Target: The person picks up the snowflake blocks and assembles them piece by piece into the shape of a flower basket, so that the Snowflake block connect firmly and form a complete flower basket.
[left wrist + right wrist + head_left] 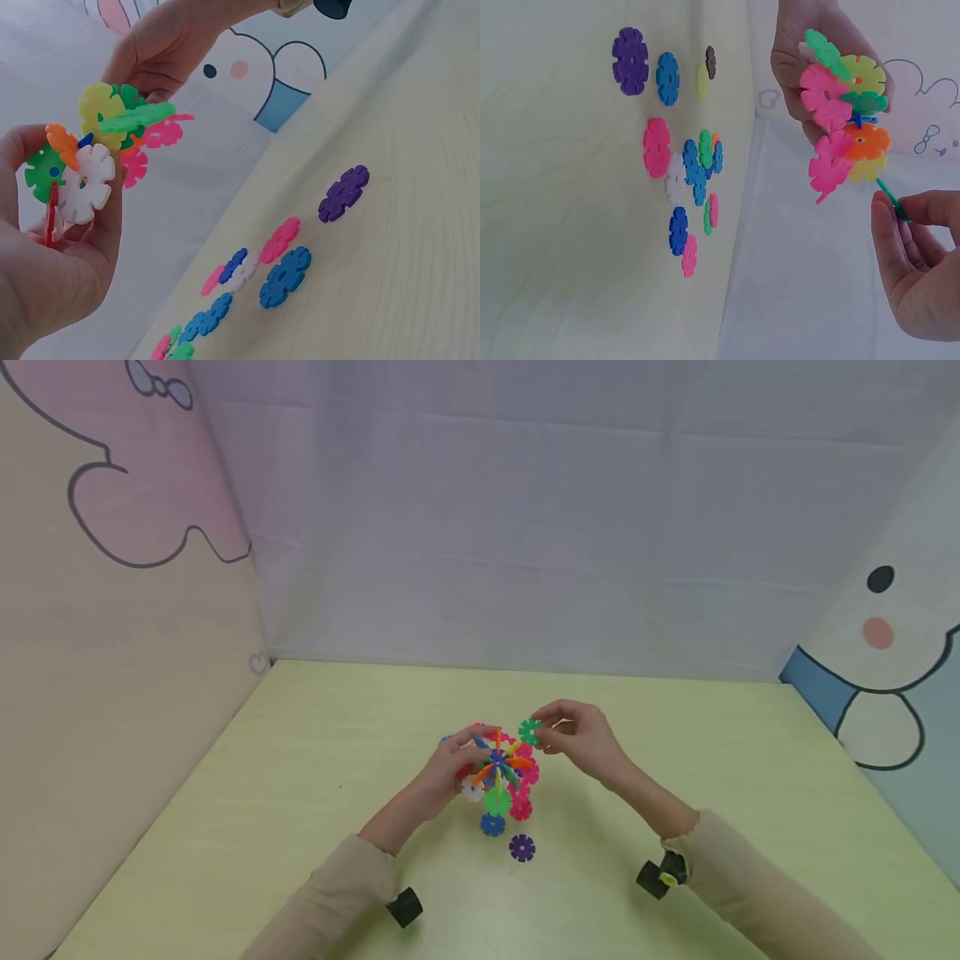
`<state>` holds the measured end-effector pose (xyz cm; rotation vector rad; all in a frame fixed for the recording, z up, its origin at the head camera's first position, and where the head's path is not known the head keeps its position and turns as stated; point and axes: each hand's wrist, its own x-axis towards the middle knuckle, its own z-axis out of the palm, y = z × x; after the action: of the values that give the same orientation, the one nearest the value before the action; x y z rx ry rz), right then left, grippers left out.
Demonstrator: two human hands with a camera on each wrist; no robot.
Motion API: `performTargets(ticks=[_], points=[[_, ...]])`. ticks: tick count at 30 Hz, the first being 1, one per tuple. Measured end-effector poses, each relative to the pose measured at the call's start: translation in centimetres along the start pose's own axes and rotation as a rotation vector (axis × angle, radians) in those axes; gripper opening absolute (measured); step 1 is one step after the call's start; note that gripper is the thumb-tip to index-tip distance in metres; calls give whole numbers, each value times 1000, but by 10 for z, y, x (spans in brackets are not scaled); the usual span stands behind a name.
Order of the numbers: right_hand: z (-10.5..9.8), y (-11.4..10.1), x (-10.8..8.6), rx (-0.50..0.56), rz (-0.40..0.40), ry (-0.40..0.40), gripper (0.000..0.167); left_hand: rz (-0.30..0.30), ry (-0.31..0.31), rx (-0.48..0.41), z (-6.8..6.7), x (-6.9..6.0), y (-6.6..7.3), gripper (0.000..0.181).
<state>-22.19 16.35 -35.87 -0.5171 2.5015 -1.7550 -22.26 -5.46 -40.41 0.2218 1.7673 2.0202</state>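
Observation:
My left hand [442, 772] holds a cluster of interlocked snowflake discs [88, 180] above the table, with white, red, green, orange, yellow and pink pieces in it. Between the thumb and fingers of my right hand [588, 742] is a single green snowflake disc [531, 732]. In the right wrist view this green disc [892, 199] is seen edge-on, just by the cluster's yellow and orange pieces. Whether it touches the cluster I cannot tell. The left palm [817, 45] shows behind the cluster in that view.
Loose snowflake discs lie on the table [337, 827] beneath the hands. A purple disc [522, 848] lies nearest the person, with a blue one [492, 825] close by. Several pink, white, green and blue discs lie farther off. A fabric wall [525, 543] stands behind the table.

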Motion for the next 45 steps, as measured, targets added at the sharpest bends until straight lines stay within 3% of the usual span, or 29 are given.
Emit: performTargets(ticks=[6,10,15,24,30,35,39,42,45], points=[[4,2,-4,-92,-27,-21,17,33,34,88,2,-1,-3,42],[7,2,-7,-182,-92,-17,15,58,60,146,4,-2,-5,42],[10,1,-12,-218,-164,2,13,76,97,199,7,-5,-8,41],[8,-2,-15,-319,-263,-45,10,86,79,313,12,-8,-10,40],[2,8,-3,-260,-219,-69,19,113,123,349,2,1,-6,45],[-2,34,12,-285,-127,-109,20,121,262,361,-18,9,-3,45],[5,64,25,-361,-36,-239,20,106,313,315,-30,9,-3,45],[11,79,32,-403,-8,-339,23,88,298,278,-33,10,-3,45],[15,83,38,-442,-16,-379,25,80,301,261,-31,10,-3,45]])
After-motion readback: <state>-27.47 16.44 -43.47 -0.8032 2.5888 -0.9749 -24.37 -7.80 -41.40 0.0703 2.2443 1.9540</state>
